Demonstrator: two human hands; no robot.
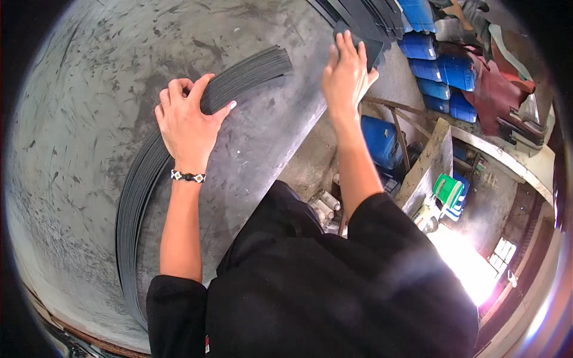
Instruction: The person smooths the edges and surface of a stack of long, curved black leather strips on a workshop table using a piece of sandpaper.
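Note:
A long curved bundle of thin dark strips (140, 185) lies on the grey tabletop (77, 119). My left hand (188, 122), with a beaded bracelet at the wrist, rests across the bundle near its upper part, thumb and fingers spread over its two sides and wrapped round it. At the top, my right hand (348, 77) lies with fingers stretched out on a small dark flat piece (373, 52), close to the table's edge. Just beyond those fingertips is a pile of dark strips (367, 18).
Blue containers (441, 71) are stacked at the upper right, with reddish sheets (492, 89) over them. Another blue container (380, 140) stands below the table edge. A green container (447, 190) sits farther right, near bright light.

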